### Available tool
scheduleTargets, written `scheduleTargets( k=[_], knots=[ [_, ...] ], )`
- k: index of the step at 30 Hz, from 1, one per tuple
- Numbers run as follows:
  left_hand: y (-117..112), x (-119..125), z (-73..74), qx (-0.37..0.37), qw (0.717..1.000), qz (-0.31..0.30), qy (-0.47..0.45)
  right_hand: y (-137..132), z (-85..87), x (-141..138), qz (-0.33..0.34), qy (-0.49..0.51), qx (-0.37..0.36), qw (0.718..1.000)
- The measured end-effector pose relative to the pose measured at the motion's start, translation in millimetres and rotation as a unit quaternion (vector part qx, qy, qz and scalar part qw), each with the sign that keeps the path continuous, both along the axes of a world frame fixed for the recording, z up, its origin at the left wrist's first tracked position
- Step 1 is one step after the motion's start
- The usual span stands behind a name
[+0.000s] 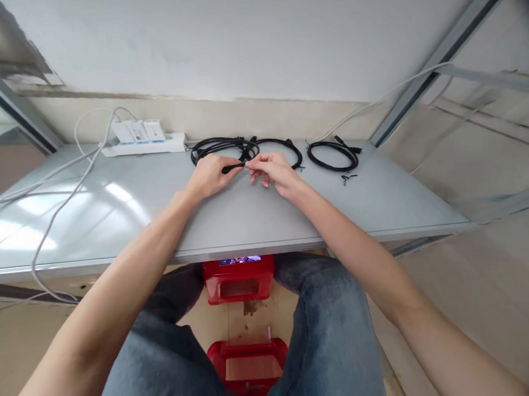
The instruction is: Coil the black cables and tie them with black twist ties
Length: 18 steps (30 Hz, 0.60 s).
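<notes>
My left hand (211, 174) is closed on a short stretch of black cable (231, 168), which pokes out between thumb and fingers. Close against it on the right, my right hand (275, 171) pinches with thumb and forefinger at the tip of that stretch. What lies inside this pinch is too small to make out. Just behind both hands is a coiled black cable (205, 146). Another black coil (293, 149) curves out behind my right hand, partly hidden by it. Farther right a third coiled cable (334, 168) lies flat, with a thin black twist tie (348, 179) in front.
A white power strip (146, 147) with several chargers plugged in stands along the wall at the back left of the grey table (248, 223). White cords (59, 208) trail over the left side. Metal posts rise at both ends. Below are red plastic stools (238, 279).
</notes>
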<state>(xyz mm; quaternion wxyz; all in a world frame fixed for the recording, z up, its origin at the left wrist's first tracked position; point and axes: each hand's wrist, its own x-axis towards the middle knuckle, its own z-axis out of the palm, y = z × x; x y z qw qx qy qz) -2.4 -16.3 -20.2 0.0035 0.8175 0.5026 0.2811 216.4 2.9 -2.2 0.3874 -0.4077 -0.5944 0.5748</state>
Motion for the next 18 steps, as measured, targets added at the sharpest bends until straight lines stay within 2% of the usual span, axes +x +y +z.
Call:
scheduleTargets(
  k=[3,9,18],
  knots=[
    [0,1,0.1,0.001,1.0,0.0,0.005,1,4.3,2,0.014,0.03,-0.091,0.995],
    [1,2,-2.0,0.0,1.0,-0.003,0.002,3,9.9,3,0.022,0.091,-0.226,0.97],
    [-1,4,-2.1,0.002,1.0,-0.002,0.002,-3,16.6,3,0.025,0.122,-0.289,0.949]
  ],
)
